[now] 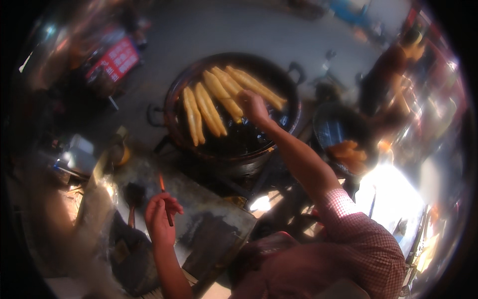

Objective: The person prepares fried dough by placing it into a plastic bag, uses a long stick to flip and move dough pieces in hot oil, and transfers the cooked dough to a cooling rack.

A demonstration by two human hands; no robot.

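Note:
Several long fried dough sticks (210, 108) lie side by side in a wide round pan of dark oil (239, 144). My right hand (253, 106) reaches over the pan with its fingers curled, beside the middle dough sticks. Blur and the hand itself hide whether anything is between those fingers. At the lower left, my left hand (162, 218) is raised above a grey worktop (190, 194). A thin reddish-brown stick (162, 183) is held at its thumb, while the other fingers are partly spread.
A second dark pan (330, 127) at the right holds browned pieces of food (348, 153). A person (384, 78) is beyond it. The large pan has looped side handles (297, 73). A dark ladle-like utensil (133, 198) lies left of my left hand. A red sign (115, 59) bears writing.

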